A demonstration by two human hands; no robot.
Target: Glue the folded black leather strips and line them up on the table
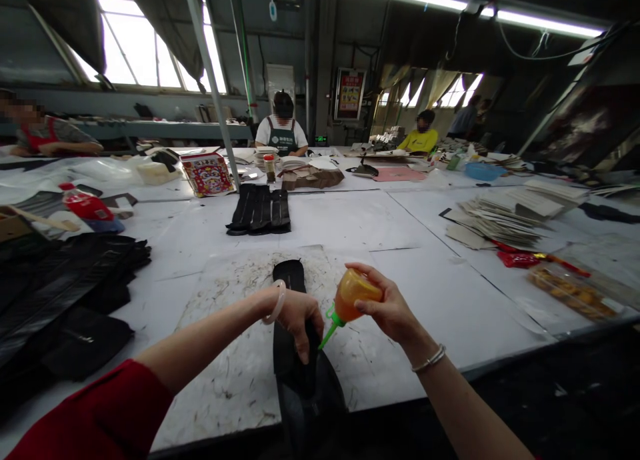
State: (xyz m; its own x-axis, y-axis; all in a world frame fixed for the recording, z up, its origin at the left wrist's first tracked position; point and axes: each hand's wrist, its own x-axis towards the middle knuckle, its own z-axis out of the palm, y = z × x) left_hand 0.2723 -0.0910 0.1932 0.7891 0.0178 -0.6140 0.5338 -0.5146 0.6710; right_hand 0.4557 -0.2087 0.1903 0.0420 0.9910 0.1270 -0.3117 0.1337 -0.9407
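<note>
In front of me a long black piece, looking like leather or fabric, lies on the table with its near end over the front edge. My left hand is closed on its middle, thumb on top and fingers curled at the right side. A squeeze bottle of orange-yellow liquid, tilted downward, is held in my right hand. Its thin green nozzle points at the right edge of the black piece, close to my left fingers. Whether the tip touches the piece is hard to see.
Black zippered pieces lie ahead; more black pieces are piled left, near a red-capped bottle. To the right are stacked grey sheets and a plastic food box. A thin pole rises beyond. Several people sit across the table.
</note>
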